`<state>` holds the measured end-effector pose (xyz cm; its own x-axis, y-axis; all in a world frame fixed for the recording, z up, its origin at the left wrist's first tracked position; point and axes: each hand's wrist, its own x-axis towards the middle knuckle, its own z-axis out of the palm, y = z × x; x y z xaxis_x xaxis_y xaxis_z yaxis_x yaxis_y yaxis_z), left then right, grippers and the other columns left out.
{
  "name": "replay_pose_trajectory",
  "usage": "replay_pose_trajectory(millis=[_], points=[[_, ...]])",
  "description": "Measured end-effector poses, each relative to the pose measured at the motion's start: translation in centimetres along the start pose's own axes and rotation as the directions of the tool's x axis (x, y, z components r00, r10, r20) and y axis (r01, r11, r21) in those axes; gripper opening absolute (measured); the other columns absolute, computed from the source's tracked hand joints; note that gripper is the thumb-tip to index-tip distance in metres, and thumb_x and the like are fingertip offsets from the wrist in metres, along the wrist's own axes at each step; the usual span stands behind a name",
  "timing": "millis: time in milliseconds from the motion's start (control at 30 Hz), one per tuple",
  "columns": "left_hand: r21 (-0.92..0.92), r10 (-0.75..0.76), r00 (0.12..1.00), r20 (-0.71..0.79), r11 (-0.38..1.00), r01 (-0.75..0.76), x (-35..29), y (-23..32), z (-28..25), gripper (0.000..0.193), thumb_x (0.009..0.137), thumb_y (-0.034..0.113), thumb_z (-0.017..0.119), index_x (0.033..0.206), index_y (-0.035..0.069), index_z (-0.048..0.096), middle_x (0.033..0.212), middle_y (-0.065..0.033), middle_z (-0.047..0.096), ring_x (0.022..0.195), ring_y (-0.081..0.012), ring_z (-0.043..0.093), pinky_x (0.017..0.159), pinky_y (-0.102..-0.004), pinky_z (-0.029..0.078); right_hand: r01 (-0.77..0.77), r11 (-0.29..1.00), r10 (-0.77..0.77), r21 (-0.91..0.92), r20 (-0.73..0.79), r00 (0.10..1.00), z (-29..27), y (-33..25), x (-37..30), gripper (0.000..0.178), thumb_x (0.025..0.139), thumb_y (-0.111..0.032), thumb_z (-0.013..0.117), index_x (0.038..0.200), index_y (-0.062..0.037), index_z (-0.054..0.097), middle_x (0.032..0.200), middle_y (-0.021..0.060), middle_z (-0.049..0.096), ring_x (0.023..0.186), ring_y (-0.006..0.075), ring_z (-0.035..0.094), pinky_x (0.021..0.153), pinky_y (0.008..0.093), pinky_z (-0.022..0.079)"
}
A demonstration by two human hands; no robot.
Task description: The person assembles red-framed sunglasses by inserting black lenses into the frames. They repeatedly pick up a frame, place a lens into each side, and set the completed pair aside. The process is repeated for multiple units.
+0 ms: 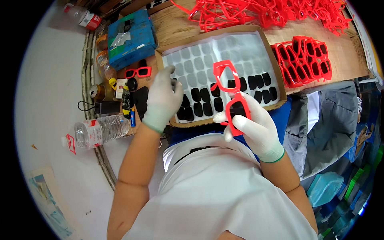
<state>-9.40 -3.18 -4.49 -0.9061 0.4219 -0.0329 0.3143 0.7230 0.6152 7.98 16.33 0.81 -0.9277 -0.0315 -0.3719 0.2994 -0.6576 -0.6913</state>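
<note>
My right hand (256, 126), in a white glove, is shut on a red sunglasses frame (237, 89), held tilted over the near side of a cardboard box. A dark lens (237, 111) shows in the frame's lower opening, under my thumb; tray contents show through the upper opening. My left hand (163, 96), gloved with greyish fingertips, hovers at the box's left edge with curled fingers. Between its thumb and fingers shows a small dark piece, apparently a lens (173, 83), mostly hidden. Rows of black lenses (205, 95) lie on white sheeting in the box (192, 124).
Translucent sheeting (200, 60) covers the far lenses. Red frames are heaped (272, 14) at the back and stacked (302, 61) on the right. Leftward are red sunglasses (138, 72), a blue box (132, 39), a tape roll (97, 92) and a large water bottle (102, 131). Grey cloth (332, 124) hangs right.
</note>
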Motion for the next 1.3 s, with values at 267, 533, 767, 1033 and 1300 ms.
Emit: replay_pose_trajectory(millis=[267, 533, 767, 1033, 1300], points=[[0.702, -0.407, 0.853, 0.327, 0.709, 0.069, 5.0, -2.5, 4.5, 0.040, 0.085, 0.007, 0.062, 0.124, -0.004, 0.057, 0.133, -0.0274, 0.056, 0.118, -0.0422, 0.062, 0.098, -0.0444, 0.054, -0.103, 0.964, 0.082, 0.246, 0.095, 0.992, -2.0, -1.4, -0.6, 0.071, 0.080, 0.001, 0.047, 0.150, 0.0022, 0.034, 0.115, 0.0210, 0.067, 0.079, 0.0202, 0.067, 0.083, 0.0360, 0.057], [0.731, -0.333, 0.895, 0.296, 0.683, 0.013, 5.6, -3.1, 4.0, 0.036, 0.085, 0.009, 0.063, 0.119, -0.001, 0.060, 0.125, -0.0266, 0.061, 0.111, -0.0427, 0.064, 0.096, -0.0464, 0.053, -0.080, 0.963, 0.060, 0.258, 0.084, 0.995, -2.6, -1.3, -0.9, 0.056, 0.086, -0.007, 0.047, 0.140, 0.0076, 0.043, 0.114, 0.0247, 0.067, 0.084, 0.0236, 0.069, 0.085, 0.0382, 0.057], [-0.220, 0.086, 0.939, 0.334, 0.975, -0.011, -1.9, 3.5, -1.9, 0.016, 0.087, 0.009, 0.064, 0.099, -0.001, 0.067, 0.084, -0.0115, 0.069, 0.073, -0.0255, 0.067, 0.067, -0.0336, 0.052, 0.036, 0.989, -0.030, 0.143, -0.044, 0.999, -3.2, -0.5, -2.2, 0.047, 0.089, -0.005, 0.045, 0.133, 0.0097, 0.052, 0.110, 0.0212, 0.068, 0.101, 0.0253, 0.069, 0.091, 0.0396, 0.057], [-0.821, 0.015, 0.932, 0.363, 0.477, 0.313, -5.9, 6.7, -3.6, 0.025, 0.089, 0.000, 0.069, 0.113, -0.002, 0.062, 0.099, -0.0085, 0.069, 0.085, -0.0111, 0.065, 0.072, -0.0258, 0.054, 0.064, 0.979, -0.037, -0.191, 0.142, 0.989, 1.4, 0.0, -0.8, 0.072, 0.087, 0.011, 0.042, 0.154, -0.0028, 0.020, 0.134, 0.0153, 0.051, 0.097, 0.0131, 0.061, 0.088, 0.0343, 0.054], [-0.874, 0.063, 0.919, 0.390, 0.340, 0.347, -7.6, 6.4, -1.9, 0.021, 0.087, 0.002, 0.071, 0.107, -0.001, 0.065, 0.094, -0.0051, 0.068, 0.082, -0.0086, 0.063, 0.073, -0.0274, 0.054, 0.231, 0.823, -0.220, -0.520, 0.083, 0.972, 0.9, 2.1, -1.1, 0.019, 0.094, -0.004, 0.059, 0.112, 0.0030, 0.060, 0.086, 0.0063, 0.071, 0.076, 0.0083, 0.065, 0.073, 0.0235, 0.051]])
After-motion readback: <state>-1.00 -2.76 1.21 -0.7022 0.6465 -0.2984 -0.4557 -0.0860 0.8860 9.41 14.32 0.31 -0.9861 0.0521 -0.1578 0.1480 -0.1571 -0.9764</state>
